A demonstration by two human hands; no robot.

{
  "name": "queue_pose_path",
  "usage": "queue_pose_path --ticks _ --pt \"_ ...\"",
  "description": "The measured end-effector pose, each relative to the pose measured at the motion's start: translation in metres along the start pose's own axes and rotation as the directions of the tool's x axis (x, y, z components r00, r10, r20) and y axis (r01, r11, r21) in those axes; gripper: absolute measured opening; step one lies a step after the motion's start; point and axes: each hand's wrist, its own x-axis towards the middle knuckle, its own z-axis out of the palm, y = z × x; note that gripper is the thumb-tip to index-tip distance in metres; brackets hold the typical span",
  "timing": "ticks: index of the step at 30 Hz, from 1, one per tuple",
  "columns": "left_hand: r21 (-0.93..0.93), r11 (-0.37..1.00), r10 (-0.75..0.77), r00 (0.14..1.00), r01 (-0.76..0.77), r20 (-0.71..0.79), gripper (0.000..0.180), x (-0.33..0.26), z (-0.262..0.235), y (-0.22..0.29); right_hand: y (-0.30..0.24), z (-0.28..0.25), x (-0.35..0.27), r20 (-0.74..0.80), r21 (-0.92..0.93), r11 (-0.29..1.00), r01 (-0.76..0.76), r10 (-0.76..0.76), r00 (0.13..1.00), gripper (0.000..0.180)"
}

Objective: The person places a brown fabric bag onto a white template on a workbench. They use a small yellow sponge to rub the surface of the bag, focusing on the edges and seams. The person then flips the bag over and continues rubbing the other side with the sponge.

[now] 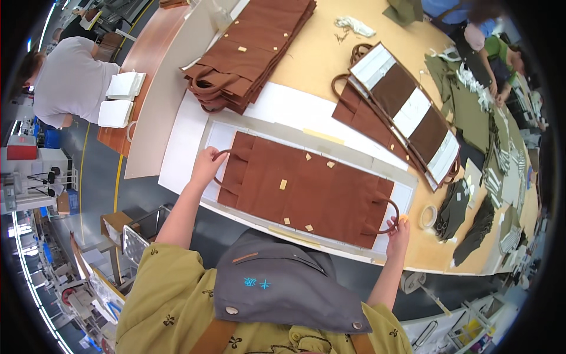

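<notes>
A flat brown fabric bag panel (318, 192) lies spread out on a white board with a grey frame (283, 137) at the table's near edge. Each end of the panel carries a rolled brown handle, and several small beige patches are stuck on its face. My left hand (206, 166) pinches the left handle (237, 154) at its outer bend. At the opposite end my right hand (398, 237) is closed on the right handle (394, 206). Something small and orange shows at a fingertip of that hand.
A thick stack of brown panels (253, 50) lies beyond the left end. Further right are panels with white strips (407, 112), a tape roll (428, 216) and dark fabric pieces (474, 233). Co-workers stand at the far right; a person in white (73, 79) is at left.
</notes>
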Motion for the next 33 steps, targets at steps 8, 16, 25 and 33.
queue_pose_path --ticks 8,16,25,33 --pt "-0.647 0.634 -0.130 0.883 0.423 0.450 0.027 -0.038 -0.065 0.083 -0.132 0.072 -0.062 0.400 -0.064 0.995 0.071 -0.040 0.916 0.021" --pt "-0.902 0.286 0.017 0.939 0.323 0.342 0.025 -0.017 -0.153 0.145 -0.288 0.276 -0.064 0.632 -0.048 0.907 0.419 -0.298 0.715 0.021" --pt "-0.957 0.173 0.028 0.970 0.233 0.241 0.027 0.013 -0.186 0.114 -0.342 0.394 -0.055 0.636 -0.054 0.873 0.486 -0.345 0.691 0.021" --pt "-0.820 0.552 0.292 0.956 -0.151 0.021 0.020 0.024 -0.219 0.149 -0.360 0.394 0.015 0.565 -0.182 0.930 0.321 -0.168 0.808 0.025"
